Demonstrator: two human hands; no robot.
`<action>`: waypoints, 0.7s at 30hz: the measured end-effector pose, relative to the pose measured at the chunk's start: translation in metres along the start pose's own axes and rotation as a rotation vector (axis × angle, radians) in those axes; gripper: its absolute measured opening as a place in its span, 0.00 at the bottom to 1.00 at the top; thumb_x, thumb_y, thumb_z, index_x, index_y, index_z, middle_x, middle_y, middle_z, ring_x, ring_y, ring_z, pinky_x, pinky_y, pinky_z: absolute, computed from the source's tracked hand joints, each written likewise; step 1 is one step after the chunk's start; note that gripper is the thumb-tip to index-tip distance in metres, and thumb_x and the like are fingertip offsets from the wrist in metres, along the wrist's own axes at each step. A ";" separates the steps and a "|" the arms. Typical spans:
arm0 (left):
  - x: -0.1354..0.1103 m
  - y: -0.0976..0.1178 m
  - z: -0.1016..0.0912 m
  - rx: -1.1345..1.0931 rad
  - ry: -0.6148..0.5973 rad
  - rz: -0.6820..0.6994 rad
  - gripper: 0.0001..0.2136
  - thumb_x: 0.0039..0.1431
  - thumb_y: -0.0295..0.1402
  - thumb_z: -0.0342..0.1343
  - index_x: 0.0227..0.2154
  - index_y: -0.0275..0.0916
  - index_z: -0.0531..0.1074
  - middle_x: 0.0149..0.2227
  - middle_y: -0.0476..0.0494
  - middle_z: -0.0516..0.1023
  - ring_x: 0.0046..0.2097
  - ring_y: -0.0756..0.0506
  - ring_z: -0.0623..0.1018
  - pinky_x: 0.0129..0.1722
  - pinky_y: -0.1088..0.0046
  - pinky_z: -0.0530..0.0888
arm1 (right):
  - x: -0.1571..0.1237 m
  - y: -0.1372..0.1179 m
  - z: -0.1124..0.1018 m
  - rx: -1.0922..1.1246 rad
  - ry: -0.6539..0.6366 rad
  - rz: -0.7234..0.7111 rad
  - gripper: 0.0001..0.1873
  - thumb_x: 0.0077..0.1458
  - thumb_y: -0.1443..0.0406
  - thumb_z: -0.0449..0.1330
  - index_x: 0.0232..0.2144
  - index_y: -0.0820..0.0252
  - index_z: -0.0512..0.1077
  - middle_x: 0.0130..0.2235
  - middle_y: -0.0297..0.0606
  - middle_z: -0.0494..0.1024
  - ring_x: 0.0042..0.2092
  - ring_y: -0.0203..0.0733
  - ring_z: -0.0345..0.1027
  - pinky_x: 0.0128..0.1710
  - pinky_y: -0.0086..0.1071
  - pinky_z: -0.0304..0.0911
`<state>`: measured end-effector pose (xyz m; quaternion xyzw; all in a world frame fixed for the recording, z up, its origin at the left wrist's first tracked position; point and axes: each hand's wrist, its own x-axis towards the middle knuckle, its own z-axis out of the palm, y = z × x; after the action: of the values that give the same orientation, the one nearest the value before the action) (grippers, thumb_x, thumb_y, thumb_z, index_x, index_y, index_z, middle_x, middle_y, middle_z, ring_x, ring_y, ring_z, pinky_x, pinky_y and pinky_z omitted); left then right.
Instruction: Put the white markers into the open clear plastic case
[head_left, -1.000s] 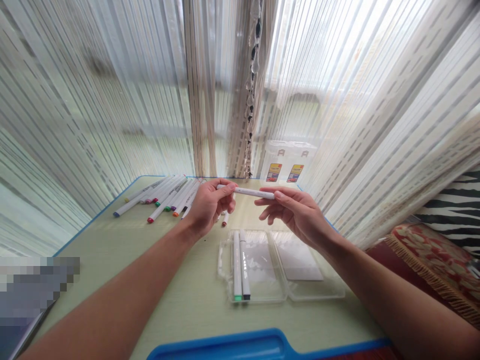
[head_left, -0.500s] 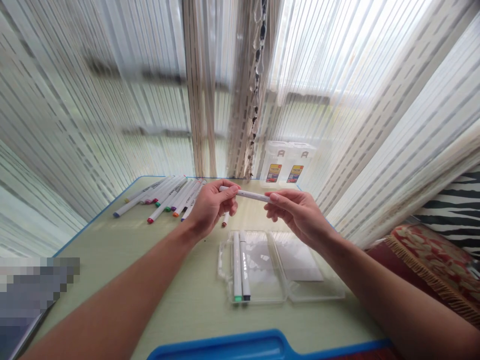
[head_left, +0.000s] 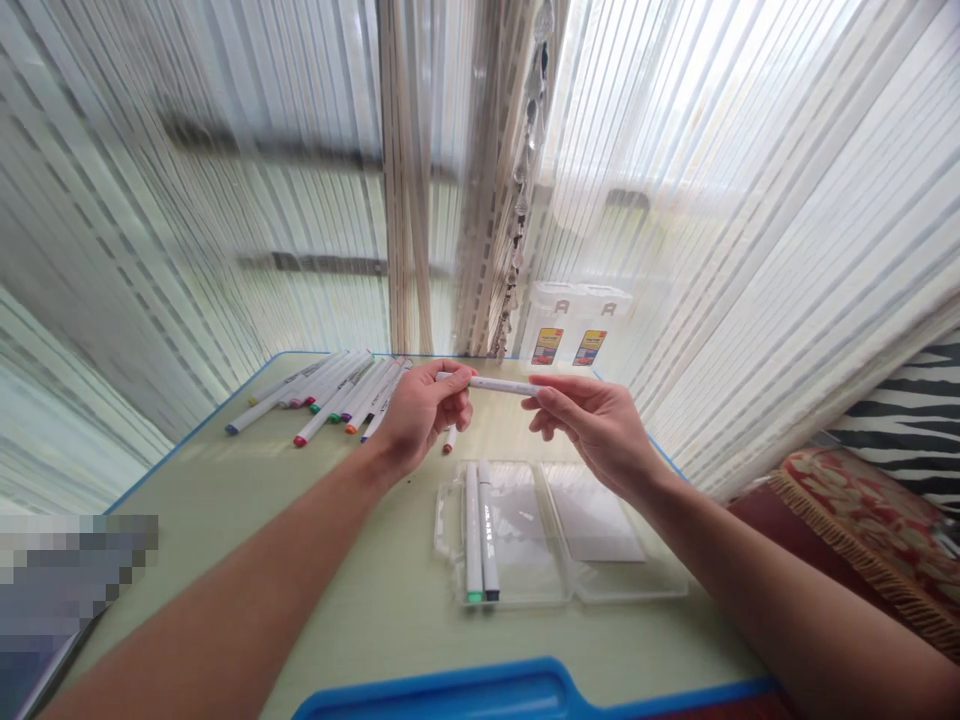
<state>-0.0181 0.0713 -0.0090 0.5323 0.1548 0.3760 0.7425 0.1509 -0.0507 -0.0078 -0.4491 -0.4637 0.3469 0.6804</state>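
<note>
A white marker (head_left: 501, 385) is held level above the table between my two hands. My left hand (head_left: 426, 410) pinches one end of it, and my right hand (head_left: 589, 420) grips the other end, so both tips are covered by fingers. Below them lies an opened clear plastic case (head_left: 525, 560). Two markers rest side by side in its left half: a green-ended marker (head_left: 473, 540) and a dark-ended marker (head_left: 488, 540). A white sheet (head_left: 600, 520) shows in the right half. Just beyond my left hand is a brown-tipped marker (head_left: 448, 442), partly hidden by that hand.
Several loose markers (head_left: 330, 395) with coloured ends lie spread at the table's back left. Two clear cases (head_left: 576, 320) with yellow labels stand at the back right. A blue molded edge (head_left: 435, 695) lines the front of the pale green table (head_left: 337, 590). String curtains hang behind.
The marker between my hands has tilted slightly closer to level, with its right end a little higher. Otherwise the hands and the case have barely moved.
</note>
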 end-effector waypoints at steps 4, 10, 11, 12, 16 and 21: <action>-0.001 0.002 0.001 0.011 -0.020 -0.031 0.05 0.58 0.30 0.58 0.31 0.33 0.71 0.20 0.50 0.68 0.19 0.52 0.70 0.19 0.78 0.65 | 0.000 0.003 -0.001 -0.115 0.011 -0.126 0.13 0.50 0.63 0.71 0.39 0.61 0.80 0.30 0.41 0.83 0.27 0.39 0.76 0.23 0.30 0.68; -0.005 0.004 0.004 -0.006 -0.092 -0.027 0.09 0.64 0.33 0.51 0.38 0.33 0.72 0.22 0.47 0.70 0.21 0.49 0.72 0.21 0.75 0.68 | 0.003 0.001 -0.003 -0.140 0.092 -0.090 0.12 0.52 0.59 0.69 0.34 0.64 0.79 0.28 0.41 0.82 0.26 0.39 0.76 0.22 0.29 0.69; -0.005 0.005 0.005 -0.013 -0.097 -0.018 0.10 0.64 0.34 0.51 0.39 0.32 0.72 0.23 0.46 0.71 0.22 0.49 0.73 0.21 0.74 0.68 | 0.004 0.001 -0.004 -0.122 0.108 -0.069 0.13 0.52 0.59 0.69 0.34 0.64 0.79 0.29 0.41 0.82 0.26 0.39 0.76 0.23 0.29 0.69; -0.005 0.005 0.005 -0.019 -0.096 -0.008 0.10 0.65 0.34 0.50 0.40 0.32 0.72 0.24 0.46 0.72 0.22 0.49 0.73 0.22 0.74 0.69 | 0.005 0.002 -0.005 -0.101 0.124 -0.050 0.14 0.52 0.58 0.69 0.34 0.64 0.79 0.29 0.41 0.82 0.26 0.39 0.76 0.23 0.28 0.69; -0.005 0.007 0.005 -0.026 -0.055 0.021 0.12 0.65 0.32 0.49 0.42 0.30 0.73 0.27 0.43 0.74 0.23 0.49 0.73 0.24 0.73 0.69 | 0.007 0.003 -0.007 -0.033 0.170 -0.010 0.15 0.51 0.57 0.69 0.35 0.64 0.78 0.29 0.40 0.81 0.27 0.38 0.76 0.23 0.26 0.69; -0.005 0.009 0.003 -0.048 -0.059 0.025 0.12 0.64 0.30 0.49 0.42 0.29 0.75 0.29 0.40 0.77 0.25 0.49 0.74 0.26 0.73 0.70 | 0.007 0.002 -0.007 -0.005 0.190 0.006 0.14 0.52 0.57 0.69 0.34 0.64 0.78 0.30 0.40 0.81 0.27 0.37 0.76 0.23 0.25 0.68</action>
<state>-0.0232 0.0675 -0.0008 0.5270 0.1171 0.3732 0.7545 0.1597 -0.0456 -0.0082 -0.4829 -0.3966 0.3036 0.7192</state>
